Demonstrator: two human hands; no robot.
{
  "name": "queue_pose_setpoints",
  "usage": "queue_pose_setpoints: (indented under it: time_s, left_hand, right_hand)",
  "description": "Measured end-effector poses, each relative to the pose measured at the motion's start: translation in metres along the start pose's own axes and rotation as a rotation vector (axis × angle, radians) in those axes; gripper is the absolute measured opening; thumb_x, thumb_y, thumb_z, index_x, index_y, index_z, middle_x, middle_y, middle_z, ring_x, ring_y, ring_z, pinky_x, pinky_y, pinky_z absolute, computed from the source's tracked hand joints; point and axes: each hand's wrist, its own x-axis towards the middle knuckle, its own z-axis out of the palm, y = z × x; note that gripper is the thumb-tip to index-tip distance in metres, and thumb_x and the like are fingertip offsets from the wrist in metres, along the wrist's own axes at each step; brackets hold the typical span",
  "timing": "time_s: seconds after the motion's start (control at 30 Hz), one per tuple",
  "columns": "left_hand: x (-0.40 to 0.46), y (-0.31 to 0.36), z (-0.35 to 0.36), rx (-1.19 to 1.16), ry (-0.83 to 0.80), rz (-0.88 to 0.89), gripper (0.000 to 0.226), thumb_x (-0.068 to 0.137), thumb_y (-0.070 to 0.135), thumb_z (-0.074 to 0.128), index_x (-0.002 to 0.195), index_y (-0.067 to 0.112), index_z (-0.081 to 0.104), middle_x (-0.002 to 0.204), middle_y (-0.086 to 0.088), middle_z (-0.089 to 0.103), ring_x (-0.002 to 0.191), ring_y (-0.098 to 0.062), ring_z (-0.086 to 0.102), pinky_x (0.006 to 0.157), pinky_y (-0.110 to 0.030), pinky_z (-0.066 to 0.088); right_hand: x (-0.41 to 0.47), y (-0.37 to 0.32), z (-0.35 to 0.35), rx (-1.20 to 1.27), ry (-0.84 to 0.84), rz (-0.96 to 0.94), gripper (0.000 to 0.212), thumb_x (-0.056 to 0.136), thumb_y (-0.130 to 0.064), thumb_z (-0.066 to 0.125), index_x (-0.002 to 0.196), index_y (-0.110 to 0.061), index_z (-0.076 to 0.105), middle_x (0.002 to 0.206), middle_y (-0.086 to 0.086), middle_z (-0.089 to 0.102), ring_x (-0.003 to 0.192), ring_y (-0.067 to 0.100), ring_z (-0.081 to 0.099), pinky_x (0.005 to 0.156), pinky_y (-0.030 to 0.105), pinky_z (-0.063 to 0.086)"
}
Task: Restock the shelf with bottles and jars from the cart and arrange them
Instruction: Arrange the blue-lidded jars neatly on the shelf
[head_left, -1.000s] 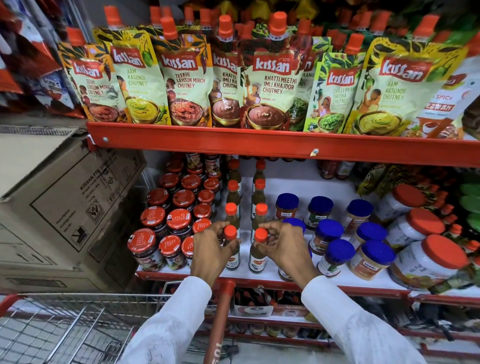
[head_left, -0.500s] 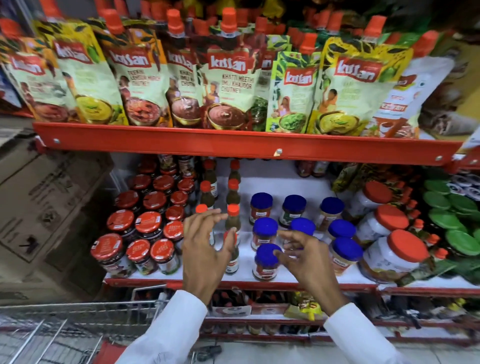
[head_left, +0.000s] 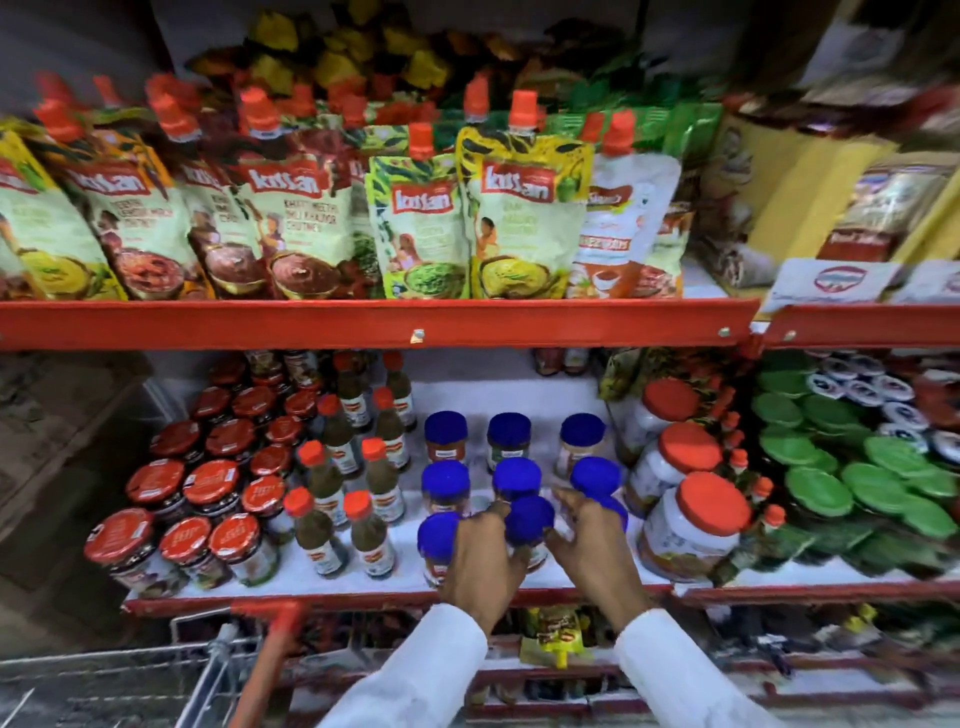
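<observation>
Your shelf (head_left: 363, 325) carries, on its white lower deck, three big white jars with orange lids (head_left: 691, 525) at the right, nine blue-lidded jars (head_left: 445, 434) in three rows mid-shelf, and about ten orange-capped bottles (head_left: 370, 535) in two columns to their left. Your left hand (head_left: 480, 558) and right hand (head_left: 592, 545) flank the front-middle blue-lidded jar (head_left: 529, 519), fingers curled against its sides; blur hides whether they clamp it. The cart (head_left: 218, 660) sits bottom left, its contents unseen.

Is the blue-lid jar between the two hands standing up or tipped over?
Standing up. The blue-lid jar has its lid on top, facing up like its neighbours, between the left hand and right hand.
</observation>
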Motion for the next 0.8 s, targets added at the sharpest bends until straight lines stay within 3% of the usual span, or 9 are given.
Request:
queue_pose_setpoints:
  time_s: [0.17, 0.3, 0.5, 0.7, 0.8]
  left_hand:
    - [0.006, 0.002, 0.013, 0.059, 0.015, -0.049, 0.037, 0.078, 0.003, 0.064, 0.113, 0.016, 0.060, 0.095, -0.011, 0.072, 0.083, -0.028, 0.067, 0.068, -0.033, 0.050]
    - [0.007, 0.000, 0.018, 0.037, 0.018, -0.098, 0.039, 0.077, 0.000, 0.065, 0.111, 0.018, 0.062, 0.101, -0.005, 0.073, 0.088, -0.022, 0.069, 0.077, -0.034, 0.056]
    - [0.005, -0.002, 0.020, 0.014, 0.025, -0.142, 0.031, 0.083, 0.000, 0.064, 0.110, 0.015, 0.063, 0.101, -0.006, 0.072, 0.088, -0.024, 0.067, 0.076, -0.035, 0.057]
    - [0.004, -0.004, 0.022, 0.018, 0.019, -0.151, 0.035, 0.087, -0.005, 0.057, 0.114, 0.015, 0.062, 0.099, -0.005, 0.071, 0.084, -0.019, 0.065, 0.071, -0.028, 0.051]
    - [0.004, -0.005, 0.021, 0.021, 0.006, -0.141, 0.038, 0.085, -0.010, 0.053, 0.112, 0.015, 0.061, 0.089, 0.000, 0.067, 0.076, -0.014, 0.062, 0.067, -0.026, 0.050]
  right_hand:
    - [0.002, 0.005, -0.001, 0.003, -0.083, -0.016, 0.048, 0.085, -0.007, 0.062, 0.132, -0.014, 0.053, 0.120, 0.010, 0.067, 0.110, 0.027, 0.063, 0.087, 0.040, 0.054]
    - [0.001, 0.010, 0.003, 0.033, -0.131, -0.041, 0.045, 0.087, -0.002, 0.056, 0.127, -0.022, 0.056, 0.108, 0.007, 0.071, 0.093, 0.022, 0.066, 0.079, 0.038, 0.056]
    - [0.000, 0.015, 0.003, 0.108, -0.156, 0.009, 0.049, 0.089, -0.001, 0.058, 0.135, -0.016, 0.050, 0.121, 0.004, 0.067, 0.105, 0.018, 0.065, 0.090, 0.029, 0.050]
    - [-0.005, 0.017, 0.002, 0.175, -0.127, 0.016, 0.043, 0.086, -0.002, 0.063, 0.126, -0.017, 0.058, 0.110, 0.002, 0.071, 0.097, 0.013, 0.066, 0.090, 0.037, 0.056]
    - [-0.008, 0.018, 0.004, 0.186, -0.114, 0.028, 0.042, 0.085, -0.005, 0.066, 0.124, -0.016, 0.060, 0.106, 0.000, 0.072, 0.090, 0.003, 0.064, 0.082, 0.019, 0.054]
